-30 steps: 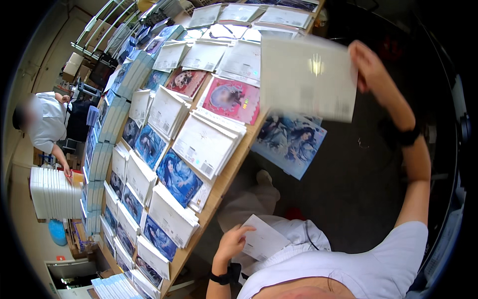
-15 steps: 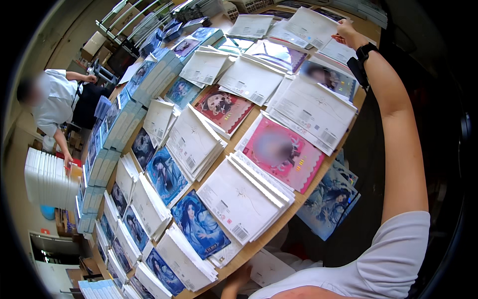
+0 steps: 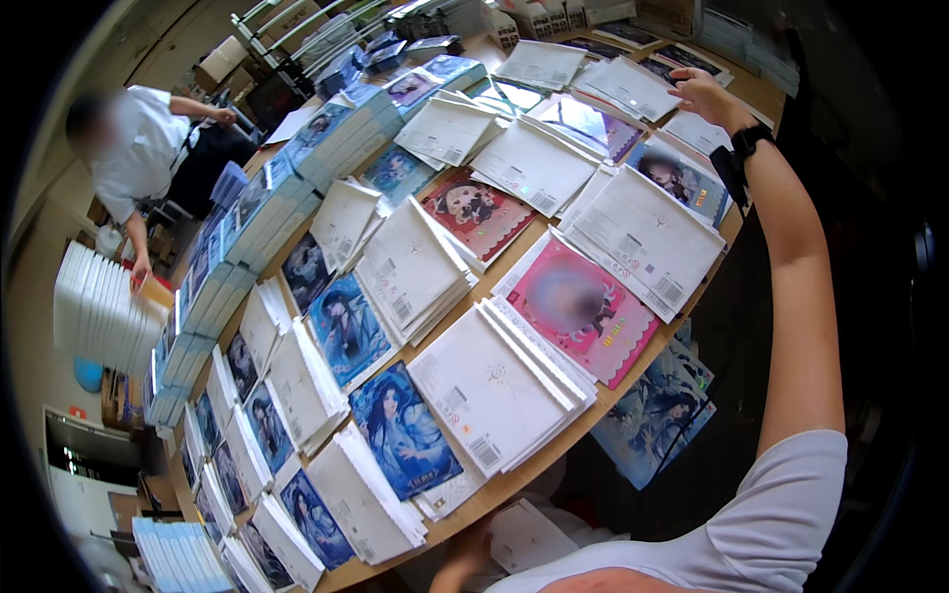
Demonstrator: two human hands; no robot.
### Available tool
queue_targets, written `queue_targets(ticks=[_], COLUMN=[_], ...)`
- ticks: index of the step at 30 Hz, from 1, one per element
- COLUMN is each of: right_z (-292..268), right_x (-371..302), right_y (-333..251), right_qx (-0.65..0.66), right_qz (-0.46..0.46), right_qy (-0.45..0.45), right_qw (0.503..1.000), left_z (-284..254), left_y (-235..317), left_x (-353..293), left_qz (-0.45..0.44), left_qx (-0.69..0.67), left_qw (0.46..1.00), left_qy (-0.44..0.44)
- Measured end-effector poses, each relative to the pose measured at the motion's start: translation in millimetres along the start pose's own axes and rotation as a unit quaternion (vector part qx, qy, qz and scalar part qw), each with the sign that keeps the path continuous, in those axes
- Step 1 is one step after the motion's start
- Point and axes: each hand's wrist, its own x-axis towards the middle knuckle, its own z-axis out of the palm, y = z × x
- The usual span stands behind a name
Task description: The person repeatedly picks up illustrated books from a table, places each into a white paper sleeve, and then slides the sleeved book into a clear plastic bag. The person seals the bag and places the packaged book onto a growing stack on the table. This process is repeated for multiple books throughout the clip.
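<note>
Stacked booklets cover the table (image 3: 583, 435) in rows for easy picking; at one o'clock my right hand (image 3: 704, 96) hovers open-fingered over white sheets (image 3: 633, 87), while my left hand (image 3: 465, 558) at six holds a sheet (image 3: 529, 539), grip hidden.

my right arm is stretched far out and up from the short white sleeve at the lower right, elbow almost straight, forearm bare. a black band wraps the wrist. my right hand (image 3: 700, 91) is at full reach, palm down, fingers loosely spread and slightly curled, gripping nothing that i can make out. my left hand (image 3: 465, 553) shows only partly at the bottom edge, held low and close to my body; its fingers are hidden, so i cannot tell its grip.
</note>
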Motion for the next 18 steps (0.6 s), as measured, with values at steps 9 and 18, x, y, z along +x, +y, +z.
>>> queue_targets(ticks=[9, 18], right_z=[22.2, 109.0], right_x=[-170.3, -428.6], right_y=[-88.5, -33.7], right_qx=[-0.180, -0.339], right_qz=[-0.004, -0.290], right_qy=[-0.096, -0.247], right_qw=[0.979, 0.860], left_z=[-33.8, -51.5], left_y=[49.0, 39.2], left_x=[-53.5, -127.0], left_qz=[0.069, 0.134], left_qx=[-0.013, 0.017], left_qw=[0.988, 0.954], left_qy=[0.137, 0.269])
